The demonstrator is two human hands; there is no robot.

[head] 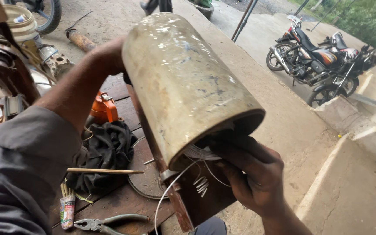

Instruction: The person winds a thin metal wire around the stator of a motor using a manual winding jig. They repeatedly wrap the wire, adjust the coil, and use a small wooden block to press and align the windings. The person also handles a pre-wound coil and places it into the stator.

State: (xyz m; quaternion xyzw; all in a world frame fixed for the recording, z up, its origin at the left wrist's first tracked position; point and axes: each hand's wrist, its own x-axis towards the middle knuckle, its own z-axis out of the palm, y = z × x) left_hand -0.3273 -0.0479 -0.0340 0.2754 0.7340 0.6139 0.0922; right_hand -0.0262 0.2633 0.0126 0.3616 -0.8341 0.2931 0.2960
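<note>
Nearest the camera, the grey sleeve (18,174) of the person's left arm is filling the near left corner, and the arm is reaching away toward the far end of a large tarnished metal cylinder (183,82). The cylinder is being held up in the air over the dark wooden table (122,202), its long axis running from far left down to near right, with the open mouth tilted toward the camera. The left hand (109,54) is pressing against the far closed end; whether its fingers are curled around the rim I cannot tell, as the cylinder is hiding them. The right hand (251,174) is nearer, sitting just under the open mouth with its fingers clenched on the lower rim, touching the white wire windings (199,153) spilling out of it.

Below, on the table, a black cloth (107,150), an orange can (104,108), a thin wooden stick (105,171) and grey-handled pliers (109,223) are lying well apart from both hands. Far right, parked motorcycles (314,58) are standing on the concrete.
</note>
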